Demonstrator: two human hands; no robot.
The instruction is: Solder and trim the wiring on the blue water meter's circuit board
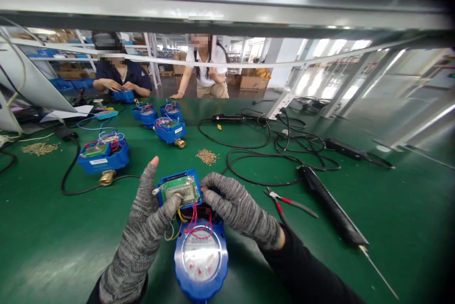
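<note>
Both hands wear grey fingerless gloves. My left hand (145, 219) holds a blue-framed circuit board with a small display (181, 189), its thumb on the board's face and its index finger stretched upward. At the board's right edge, the fingers of my right hand (240, 207) are bent and pressed together against the frame. Red, yellow and white wires (195, 223) run from the board down to a blue round meter (201, 261) with a clear dial, which lies on the green table just below the hands.
Other blue meters (103, 155) stand at the left and centre back. Small screws (208, 156) lie in a pile. Red-handled cutters (287, 200), a black electric screwdriver (334, 209) and looped cables are to the right. Two people are across the table; a shelf beam (227, 8) spans above.
</note>
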